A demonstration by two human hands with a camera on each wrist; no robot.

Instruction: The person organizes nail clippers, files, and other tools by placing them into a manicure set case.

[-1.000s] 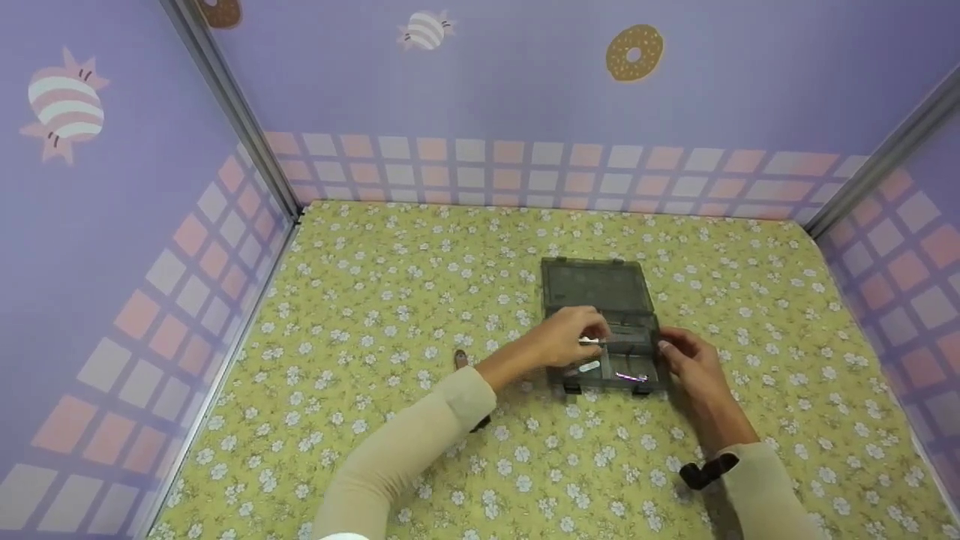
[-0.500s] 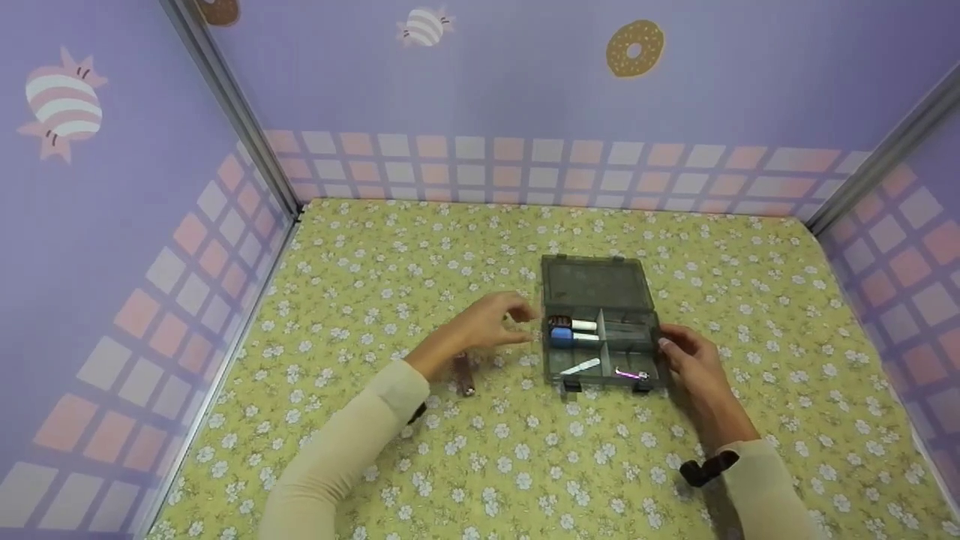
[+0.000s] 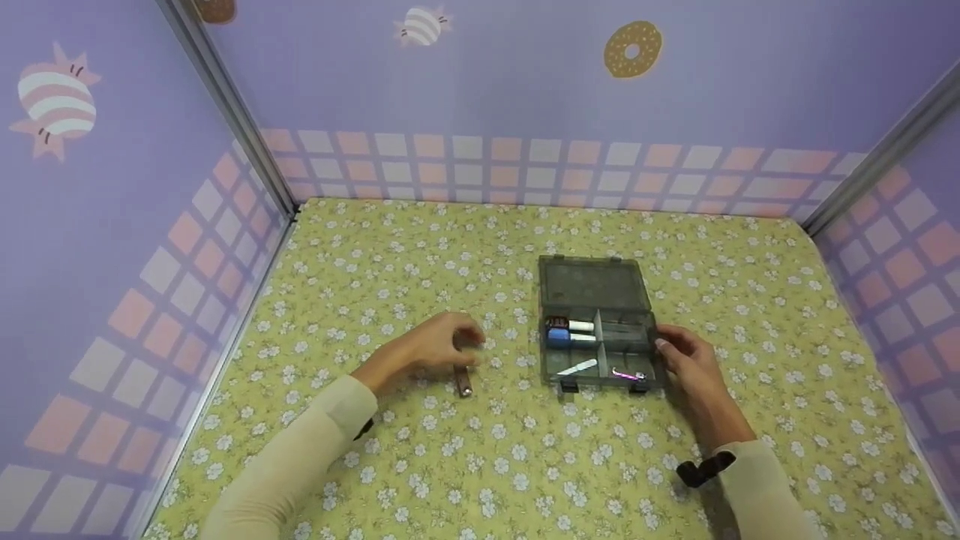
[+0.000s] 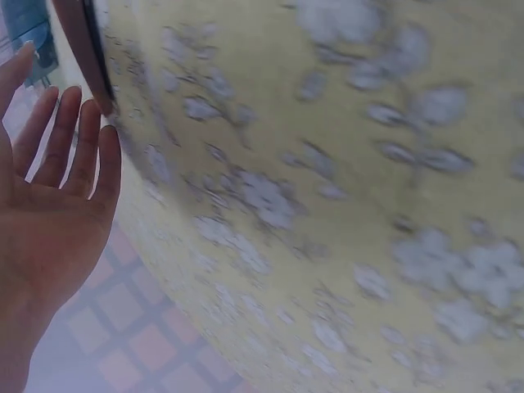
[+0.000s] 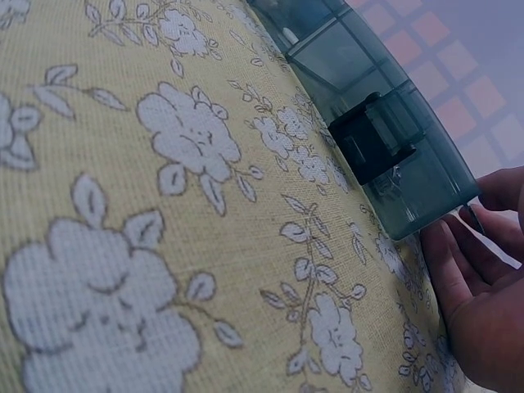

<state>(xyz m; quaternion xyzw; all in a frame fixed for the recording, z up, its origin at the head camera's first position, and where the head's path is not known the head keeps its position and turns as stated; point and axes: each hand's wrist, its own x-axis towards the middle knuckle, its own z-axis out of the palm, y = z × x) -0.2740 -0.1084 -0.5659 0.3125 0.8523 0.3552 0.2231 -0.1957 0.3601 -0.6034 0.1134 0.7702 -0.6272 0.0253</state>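
Note:
My left hand point(image 3: 442, 341) is over a slim brown item point(image 3: 464, 381) with a shiny end, lying on the flowered cloth; the hand partly covers it. In the left wrist view the fingers point(image 4: 65, 147) are loosely extended beside that brown item point(image 4: 84, 49). With its thumb and fingers, my right hand point(image 3: 694, 364) holds the right edge of a translucent grey compartment box point(image 3: 592, 386), whose lid is open. Inside lie a dark nail polish bottle point(image 3: 556, 322), a blue nail polish bottle point(image 3: 558, 338), a white stick point(image 3: 577, 367) and a pink-purple nail clipper point(image 3: 628, 374).
A yellow flowered cloth point(image 3: 390, 270) covers the table. Purple printed walls point(image 3: 480, 90) enclose it at the back and both sides. The box's lid point(image 3: 596, 283) lies folded back, toward the rear wall. Two dark latches point(image 3: 569, 387) stick out at the box's front.
My left hand has come out of the box and moved left to the brown item. The blue bottle and white stick are now uncovered in the box. The right hand stays at the box's edge.

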